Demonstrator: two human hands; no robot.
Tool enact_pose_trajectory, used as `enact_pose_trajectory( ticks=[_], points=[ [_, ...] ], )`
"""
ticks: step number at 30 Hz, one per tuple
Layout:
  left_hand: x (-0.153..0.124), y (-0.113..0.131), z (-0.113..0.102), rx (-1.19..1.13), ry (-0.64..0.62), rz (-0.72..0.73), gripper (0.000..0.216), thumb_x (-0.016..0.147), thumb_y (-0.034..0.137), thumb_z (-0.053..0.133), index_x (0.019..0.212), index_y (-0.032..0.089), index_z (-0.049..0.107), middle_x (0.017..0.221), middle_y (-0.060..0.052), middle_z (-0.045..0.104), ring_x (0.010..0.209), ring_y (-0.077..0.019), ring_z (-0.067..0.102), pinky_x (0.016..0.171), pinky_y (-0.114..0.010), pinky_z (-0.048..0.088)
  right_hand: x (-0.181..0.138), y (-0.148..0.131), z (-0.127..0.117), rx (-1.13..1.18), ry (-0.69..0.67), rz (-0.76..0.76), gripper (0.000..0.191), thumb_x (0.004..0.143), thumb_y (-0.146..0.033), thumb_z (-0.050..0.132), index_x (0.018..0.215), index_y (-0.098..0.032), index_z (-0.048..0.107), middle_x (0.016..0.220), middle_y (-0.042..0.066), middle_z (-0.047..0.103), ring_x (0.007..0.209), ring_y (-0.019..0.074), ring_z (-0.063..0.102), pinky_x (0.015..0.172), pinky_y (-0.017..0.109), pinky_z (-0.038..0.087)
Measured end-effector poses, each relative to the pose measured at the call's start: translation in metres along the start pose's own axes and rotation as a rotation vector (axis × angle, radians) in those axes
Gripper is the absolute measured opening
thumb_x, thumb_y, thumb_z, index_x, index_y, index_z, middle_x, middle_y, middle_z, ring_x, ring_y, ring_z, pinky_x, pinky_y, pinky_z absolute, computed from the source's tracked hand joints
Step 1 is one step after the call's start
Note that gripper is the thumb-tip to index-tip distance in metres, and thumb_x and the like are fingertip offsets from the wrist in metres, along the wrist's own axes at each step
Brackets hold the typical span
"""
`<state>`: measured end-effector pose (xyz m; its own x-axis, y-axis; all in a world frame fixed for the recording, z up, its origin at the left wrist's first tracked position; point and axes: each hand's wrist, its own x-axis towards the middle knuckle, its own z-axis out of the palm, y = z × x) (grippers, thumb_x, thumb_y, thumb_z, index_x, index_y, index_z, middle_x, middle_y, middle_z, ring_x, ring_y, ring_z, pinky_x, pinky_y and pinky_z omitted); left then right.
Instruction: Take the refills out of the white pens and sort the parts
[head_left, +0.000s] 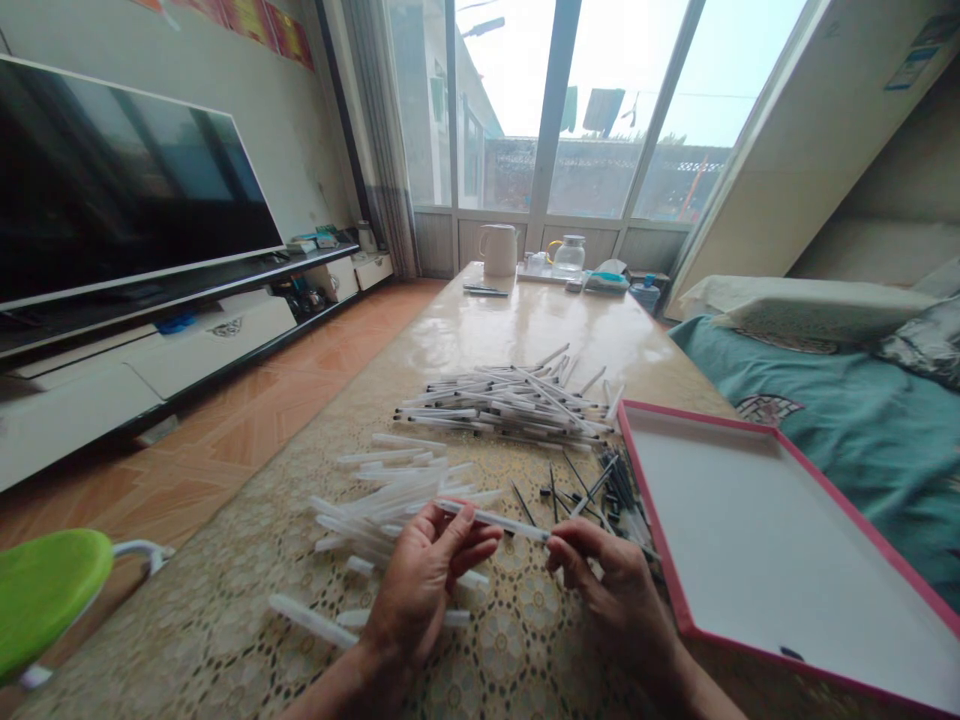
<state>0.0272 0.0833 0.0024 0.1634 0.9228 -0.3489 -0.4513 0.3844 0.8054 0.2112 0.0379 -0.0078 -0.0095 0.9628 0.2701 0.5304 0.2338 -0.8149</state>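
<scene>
Between my two hands a slim white pen (499,519) is held nearly level, sloping slightly down to the right. The fingers of my left hand (431,565) are closed round its left part. My right hand (604,570) pinches its right end, and the fingertips hide that tip. Loose translucent pen barrels (382,495) are strewn beside and behind my left hand. Beyond my hands lies a pile of white pens with dark ends (510,400). Thin black refills and small black parts (611,490) are heaped just past my right hand.
A shallow white box with a pink rim (716,638) lies at the right, a small dark piece in it. On the far end of the patterned table (510,670) stand a white jug (499,250) and a glass pitcher (570,253). A green stool (52,595) is at the left.
</scene>
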Motion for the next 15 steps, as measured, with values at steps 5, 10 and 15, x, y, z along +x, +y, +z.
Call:
enact_pose_trajectory(
  ticks=[5, 10, 15],
  points=[
    [-0.0018, 0.0011, 0.0014, -0.019, -0.009, 0.013, 0.016, 0.071, 0.021, 0.069, 0.077, 0.014, 0.057, 0.068, -0.004, 0.07, 0.065, -0.0141, 0.068, 0.063, -0.02, 0.056, -0.0003, 0.0, 0.0011, -0.064, 0.05, -0.005, 0.017, 0.084, -0.033, 0.051, 0.086, -0.018, 0.057, 0.067, 0.0, 0.059, 0.059, 0.0132, 0.053, 0.056, 0.021, 0.041],
    [-0.0022, 0.0005, 0.0014, -0.015, -0.006, 0.003, 0.017, 0.07, 0.021, 0.07, 0.076, 0.014, 0.056, 0.068, -0.004, 0.07, 0.064, -0.014, 0.068, 0.062, -0.021, 0.056, -0.0011, -0.0006, 0.0004, -0.168, 0.024, -0.036, 0.032, 0.091, -0.031, 0.035, 0.066, -0.019, 0.052, 0.059, -0.001, 0.053, 0.057, 0.0129, 0.051, 0.055, 0.022, 0.037],
    [-0.0011, 0.0004, 0.0012, -0.011, -0.002, 0.018, 0.017, 0.069, 0.021, 0.07, 0.076, 0.014, 0.057, 0.065, -0.003, 0.069, 0.064, -0.014, 0.068, 0.063, -0.021, 0.055, -0.0002, -0.0035, -0.0004, -0.123, 0.053, -0.04, 0.016, 0.086, -0.032, 0.047, 0.091, -0.018, 0.053, 0.07, 0.001, 0.058, 0.062, 0.014, 0.053, 0.059, 0.023, 0.041]
  ],
)
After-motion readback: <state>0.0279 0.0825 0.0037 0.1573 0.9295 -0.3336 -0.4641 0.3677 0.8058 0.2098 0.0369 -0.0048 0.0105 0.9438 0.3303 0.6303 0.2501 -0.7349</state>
